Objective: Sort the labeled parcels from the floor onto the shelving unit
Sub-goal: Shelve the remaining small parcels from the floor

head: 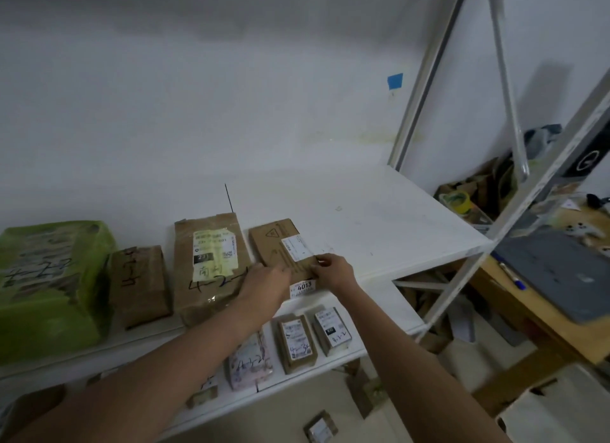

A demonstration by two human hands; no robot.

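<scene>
blue tape [395, 81], tape roll [457, 201], laptop [558, 271], pen [515, 278]

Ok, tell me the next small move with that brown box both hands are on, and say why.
Probably let go and draw both hands back. The brown box already lies flat on the upper shelf, at the right end of the row, beside the taped parcel, with the left hand and right hand resting on its near edge. It looks placed, and another small parcel waits on the floor.

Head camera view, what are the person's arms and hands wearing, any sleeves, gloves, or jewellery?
Both forearms are bare up to the frame edge, with no sleeves in view. The left hand and right hand wear no gloves. No watch, bracelet or ring is visible, though the fingers are slightly blurred.
</scene>
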